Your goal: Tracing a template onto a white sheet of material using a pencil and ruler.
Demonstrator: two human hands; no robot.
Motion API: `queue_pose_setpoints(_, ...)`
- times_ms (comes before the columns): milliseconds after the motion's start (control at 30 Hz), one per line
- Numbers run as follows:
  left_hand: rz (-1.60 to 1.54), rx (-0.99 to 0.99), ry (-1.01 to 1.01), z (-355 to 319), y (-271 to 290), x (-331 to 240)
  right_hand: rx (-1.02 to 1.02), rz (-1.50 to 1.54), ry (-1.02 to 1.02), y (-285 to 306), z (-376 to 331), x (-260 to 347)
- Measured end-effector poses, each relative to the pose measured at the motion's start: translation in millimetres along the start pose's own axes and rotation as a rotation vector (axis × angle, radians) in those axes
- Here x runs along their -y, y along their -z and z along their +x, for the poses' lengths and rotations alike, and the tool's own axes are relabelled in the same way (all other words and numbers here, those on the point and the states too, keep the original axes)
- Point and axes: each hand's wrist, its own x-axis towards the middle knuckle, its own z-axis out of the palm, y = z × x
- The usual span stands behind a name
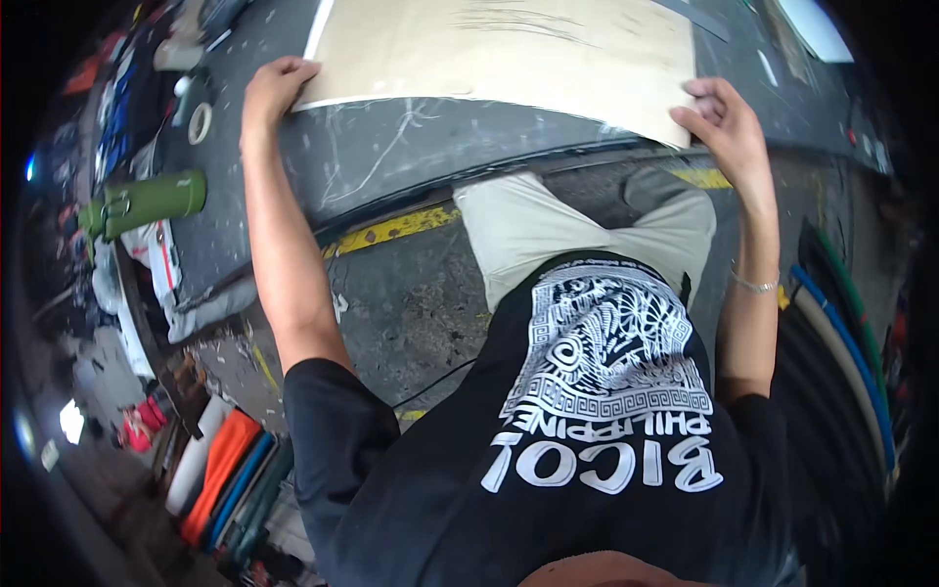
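Pale sheet: it lies on the dark worktable (381, 157), in front of the person; the sheet (489, 73) has dark strokes near its far side.
Left hand (277, 93): fingertips nearly together, touching the left edge; pinching or only pressing, I cannot tell.
Right hand (726, 119): half-curled at the right edge, thumb and fingers apart; firm hold, I cannot tell.
Left side: tape roll (200, 123), green bottle (156, 201).

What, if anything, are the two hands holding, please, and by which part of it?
A pale sheet: the left hand holds its left edge and the right hand its right edge, each close to a near corner.
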Motion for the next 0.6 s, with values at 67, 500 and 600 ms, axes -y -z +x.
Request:
queue_pose_setpoints(67, 0.001, 0.055, 0.019, -1, 9, 2, 0.006, 0.036, -0.035, 0, -1, 9)
queue_pose_setpoints(500, -0.077, 0.09, 0.054, -3, 14, -7, -0.042, 0.017, -0.075, 7, 12, -6)
queue_pose_setpoints(600, -0.123, 0.08, 0.099, -16, 23, -20, -0.047, 0.039, -0.099, 9, 13, -9)
